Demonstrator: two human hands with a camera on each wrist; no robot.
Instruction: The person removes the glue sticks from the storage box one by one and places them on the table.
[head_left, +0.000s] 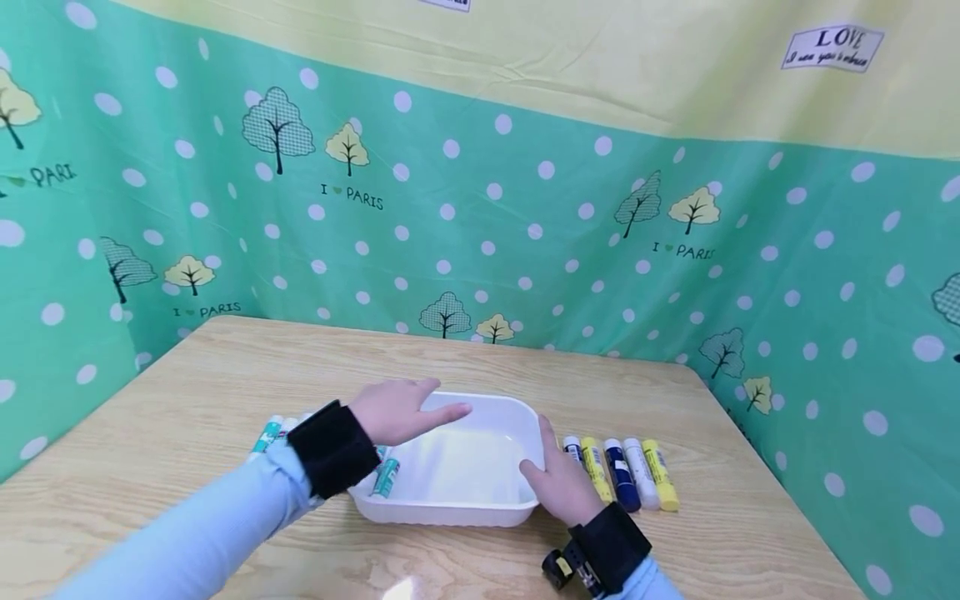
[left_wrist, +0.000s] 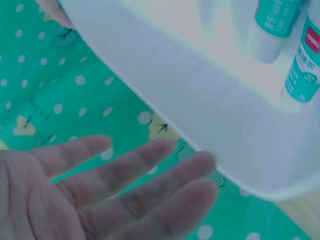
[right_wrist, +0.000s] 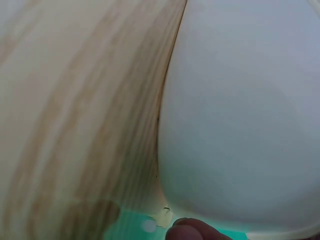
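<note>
A white plastic tub point(head_left: 487, 515) sits on the table, with teal-and-white glue sticks point(head_left: 387, 477) lying at its left end. In the left wrist view, two glue sticks point(left_wrist: 304, 65) show inside it, one with a red label. My left hand point(head_left: 397, 411) hovers over the tub's left part, fingers extended and apart, holding nothing. At the tub's right side, my right hand point(head_left: 567, 483) holds the rim, thumb over the inner edge and fingers along the outside. The right wrist view shows mostly the tub's outer wall point(right_wrist: 240, 115) and one fingertip.
Right of the tub, several glue sticks lie in a row: yellow point(head_left: 660, 475), white point(head_left: 641, 473) and navy point(head_left: 622, 475). More teal glue sticks point(head_left: 268, 434) lie left, partly behind my left arm. A green dotted curtain point(head_left: 487, 217) hangs behind the wooden table point(head_left: 720, 533).
</note>
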